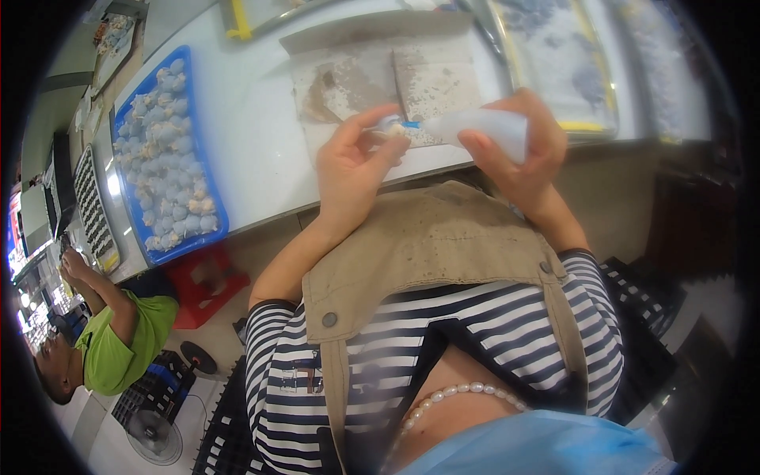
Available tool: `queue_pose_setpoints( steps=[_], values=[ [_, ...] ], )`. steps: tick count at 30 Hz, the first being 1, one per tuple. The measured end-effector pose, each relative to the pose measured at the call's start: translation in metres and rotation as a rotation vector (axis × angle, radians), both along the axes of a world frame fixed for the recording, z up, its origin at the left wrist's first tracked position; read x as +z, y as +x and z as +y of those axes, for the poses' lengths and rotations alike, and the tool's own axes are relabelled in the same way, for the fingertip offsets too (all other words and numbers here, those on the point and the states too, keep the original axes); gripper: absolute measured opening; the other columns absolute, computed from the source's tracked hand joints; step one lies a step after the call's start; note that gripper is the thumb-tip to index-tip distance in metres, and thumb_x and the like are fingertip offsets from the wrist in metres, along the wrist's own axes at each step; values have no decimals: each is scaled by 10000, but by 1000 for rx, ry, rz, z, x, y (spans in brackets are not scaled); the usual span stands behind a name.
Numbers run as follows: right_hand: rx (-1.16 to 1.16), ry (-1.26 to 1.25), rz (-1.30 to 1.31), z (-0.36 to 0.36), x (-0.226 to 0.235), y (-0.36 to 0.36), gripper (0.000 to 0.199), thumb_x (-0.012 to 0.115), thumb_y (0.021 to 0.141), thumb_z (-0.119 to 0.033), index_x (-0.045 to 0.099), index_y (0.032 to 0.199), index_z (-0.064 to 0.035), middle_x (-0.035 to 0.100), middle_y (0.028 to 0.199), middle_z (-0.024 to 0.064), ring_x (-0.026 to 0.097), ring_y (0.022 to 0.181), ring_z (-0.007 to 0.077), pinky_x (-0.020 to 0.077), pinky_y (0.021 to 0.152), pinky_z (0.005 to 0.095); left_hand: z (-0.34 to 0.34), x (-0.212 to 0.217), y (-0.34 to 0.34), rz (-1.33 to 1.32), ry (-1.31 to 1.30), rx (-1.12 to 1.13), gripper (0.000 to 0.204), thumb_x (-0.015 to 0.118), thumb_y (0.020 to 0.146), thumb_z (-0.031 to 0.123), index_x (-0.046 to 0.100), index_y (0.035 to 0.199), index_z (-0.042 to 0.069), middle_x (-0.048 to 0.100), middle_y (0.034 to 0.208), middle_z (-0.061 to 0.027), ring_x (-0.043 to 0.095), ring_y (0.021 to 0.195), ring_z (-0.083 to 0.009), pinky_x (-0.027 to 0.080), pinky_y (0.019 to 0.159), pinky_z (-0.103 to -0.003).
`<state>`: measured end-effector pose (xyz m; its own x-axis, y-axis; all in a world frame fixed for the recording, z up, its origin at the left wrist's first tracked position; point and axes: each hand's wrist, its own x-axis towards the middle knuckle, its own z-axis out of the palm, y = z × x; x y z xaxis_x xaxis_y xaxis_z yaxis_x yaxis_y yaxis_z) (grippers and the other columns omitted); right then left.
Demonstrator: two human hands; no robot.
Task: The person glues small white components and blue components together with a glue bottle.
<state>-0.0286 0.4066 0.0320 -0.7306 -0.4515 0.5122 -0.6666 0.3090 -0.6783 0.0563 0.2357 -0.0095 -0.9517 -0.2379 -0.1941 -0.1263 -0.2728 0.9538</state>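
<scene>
My right hand (pixel 529 150) grips a white squeeze bottle (pixel 483 127) with a blue nozzle, held sideways with the tip pointing left. My left hand (pixel 352 162) pinches a small pale piece (pixel 393 129) between thumb and fingers, right at the nozzle tip. Both hands hover over the near edge of a white table (pixel 253 119), above a stained, worn mat (pixel 372 79). I wear a tan apron over a striped top.
A blue tray (pixel 212 207) full of several small pale pieces lies at the table's left. Flat trays with yellow edges (pixel 582 125) sit at the right. A person in a green shirt (pixel 119 340) works at lower left, near a red stool (pixel 202 289) and a floor fan (pixel 154 435).
</scene>
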Motion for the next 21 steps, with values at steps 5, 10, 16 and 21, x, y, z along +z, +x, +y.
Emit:
queue_pose_setpoints(
  steps=[5, 10, 16, 21],
  values=[
    [2, -20, -16, 3, -1, -2, 278, 769, 636, -150, 558, 756, -13, 553, 663, 101, 538, 566, 215, 424, 501, 278, -1, 2, -2, -11, 21, -12, 334, 617, 774, 16, 535, 1097, -6, 599, 835, -49, 554, 738, -83, 456, 661, -208],
    [-27, -100, -100, 8, -4, -3, 267, 759, 663, -148, 556, 763, -8, 566, 669, 94, 552, 575, 176, 438, 517, 259, 3, -1, -4, 1, 148, 9, 321, 584, 800, 24, 508, 1109, -24, 590, 914, -75, 582, 791, -122, 462, 698, -235],
    [-23, -86, -121, 12, -3, -7, 261, 754, 671, -142, 555, 766, -4, 569, 666, 90, 549, 570, 166, 440, 517, 259, 7, 1, -7, -16, 185, -14, 333, 567, 815, 28, 470, 1128, -35, 574, 994, -108, 595, 838, -157, 458, 726, -252],
    [-20, -29, -57, 10, -4, -8, 250, 751, 671, -134, 558, 769, -8, 574, 672, 90, 546, 568, 166, 439, 519, 259, 7, 0, -7, -14, 189, -22, 334, 582, 813, 42, 477, 1118, -45, 584, 985, -114, 596, 835, -159, 458, 724, -254]
  ],
)
